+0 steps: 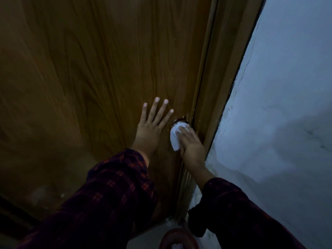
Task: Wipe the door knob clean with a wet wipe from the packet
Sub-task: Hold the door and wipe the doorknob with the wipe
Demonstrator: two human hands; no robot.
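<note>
A white wet wipe (175, 137) is wrapped over the door knob (180, 121), of which only a dark sliver shows at the top. My right hand (192, 146) presses the wipe onto the knob, fingers curled over it. To the left of the knob, my left hand (152, 123) lies flat against the brown wooden door (89, 78) with its fingers spread. No packet is recognisable in view.
The wooden door frame (215, 87) runs along the right of the door. A pale blue-grey wall (278, 105) stands to the right. At the bottom edge lies a round reddish object (179, 238) on the floor. The light is dim.
</note>
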